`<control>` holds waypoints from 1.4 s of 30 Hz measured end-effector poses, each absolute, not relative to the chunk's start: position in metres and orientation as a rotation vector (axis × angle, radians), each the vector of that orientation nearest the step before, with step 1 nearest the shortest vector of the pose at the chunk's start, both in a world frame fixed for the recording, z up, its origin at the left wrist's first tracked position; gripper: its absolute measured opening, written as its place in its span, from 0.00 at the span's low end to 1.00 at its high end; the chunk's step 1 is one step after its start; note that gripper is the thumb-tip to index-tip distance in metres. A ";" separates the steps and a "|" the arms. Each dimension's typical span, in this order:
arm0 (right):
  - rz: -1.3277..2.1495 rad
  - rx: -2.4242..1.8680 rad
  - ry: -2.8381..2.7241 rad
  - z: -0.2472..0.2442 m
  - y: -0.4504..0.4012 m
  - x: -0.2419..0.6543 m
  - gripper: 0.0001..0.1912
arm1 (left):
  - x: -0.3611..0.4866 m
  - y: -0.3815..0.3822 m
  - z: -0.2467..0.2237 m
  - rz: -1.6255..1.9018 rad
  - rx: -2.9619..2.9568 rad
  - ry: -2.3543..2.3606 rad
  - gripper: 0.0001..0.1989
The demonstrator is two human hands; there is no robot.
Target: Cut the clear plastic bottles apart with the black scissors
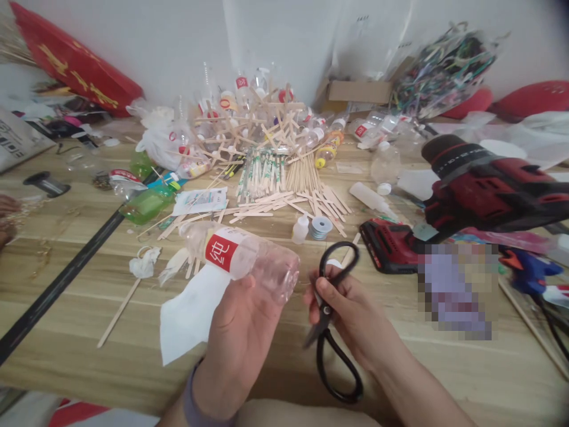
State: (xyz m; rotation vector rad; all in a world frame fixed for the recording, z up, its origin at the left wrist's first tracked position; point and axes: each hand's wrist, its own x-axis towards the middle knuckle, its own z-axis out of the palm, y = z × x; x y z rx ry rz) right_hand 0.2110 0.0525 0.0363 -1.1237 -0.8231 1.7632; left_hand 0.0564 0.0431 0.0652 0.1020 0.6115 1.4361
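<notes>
A clear plastic bottle (273, 261) with a red and white label lies tilted in my left hand (242, 329), its base toward the right. My left fingers are mostly hidden behind the bottle. Just to the right, my right hand (344, 305) grips a pair of black-handled scissors (326, 310) around the pivot. One handle loop points up and the other hangs down. The scissors are apart from the bottle. Under the bottle, a sheet of white paper (189, 320) rests on the wooden table (146, 379).
Wooden sticks (267, 204) and several bottles crowd the back. A red and black power drill (489, 184) stands at right, near a blue glue gun (531, 270). Left, a black strip (66, 276) crosses the table by a green bottle (149, 204). Another person's hand (6, 216) shows at far left.
</notes>
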 end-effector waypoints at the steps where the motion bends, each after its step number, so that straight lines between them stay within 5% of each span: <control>1: 1.822 -1.101 -0.781 0.037 0.052 0.210 0.29 | 0.056 0.044 0.064 1.444 0.118 0.603 0.16; 7: 2.032 -1.037 -0.620 0.053 0.048 0.205 0.26 | 0.049 0.050 0.062 1.491 0.171 0.592 0.12; 22: 1.900 -1.077 -0.747 0.063 0.048 0.198 0.26 | 0.046 0.045 0.059 1.359 0.465 0.632 0.15; 28: 1.769 -1.090 -0.895 0.054 0.046 0.194 0.24 | 0.049 0.042 0.053 1.398 0.476 0.625 0.31; 34: 2.025 -0.876 -0.715 0.052 0.042 0.196 0.23 | 0.048 0.043 0.050 1.419 0.452 0.594 0.19; 42: 2.215 -0.673 -0.561 0.042 0.043 0.201 0.18 | 0.044 0.042 0.049 1.406 0.510 0.395 0.22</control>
